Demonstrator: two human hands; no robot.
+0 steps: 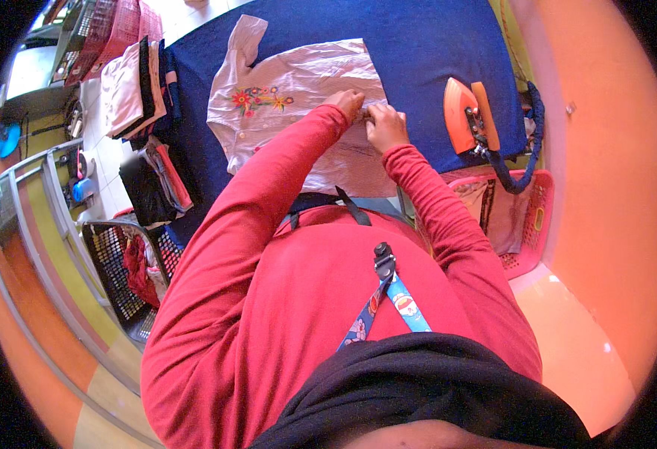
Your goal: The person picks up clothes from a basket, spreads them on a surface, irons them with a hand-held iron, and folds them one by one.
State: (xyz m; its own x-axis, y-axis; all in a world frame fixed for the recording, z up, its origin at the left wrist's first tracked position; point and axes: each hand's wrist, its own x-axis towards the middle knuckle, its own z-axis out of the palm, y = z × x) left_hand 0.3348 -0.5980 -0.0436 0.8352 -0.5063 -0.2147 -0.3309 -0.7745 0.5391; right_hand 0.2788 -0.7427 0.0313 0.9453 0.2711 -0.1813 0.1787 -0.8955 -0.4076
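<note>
A pale striped button-front shirt [317, 73] with bright floral embroidery [255, 100] lies spread on a blue cloth-covered ironing surface [418, 39]. One of its sleeves points away from me. My left hand [348, 105] pinches the fabric along the button placket, close to the hem. Just to its right, my right hand [387, 127] grips the same edge with bent fingers. The small bit between my fingertips is partly hidden. To the right, an iron [460, 115] with an orange soleplate facing up rests on its side, its handle pointing right.
Folded garments are stacked at the left edge, one pile [123, 92] behind another [146, 185]. A black basket [115, 269] with clothes stands below them. At right, a pink basket [538, 219] holds fabric beneath the iron's wrapped cord [536, 129]. An orange wall [614, 140] bounds the right side.
</note>
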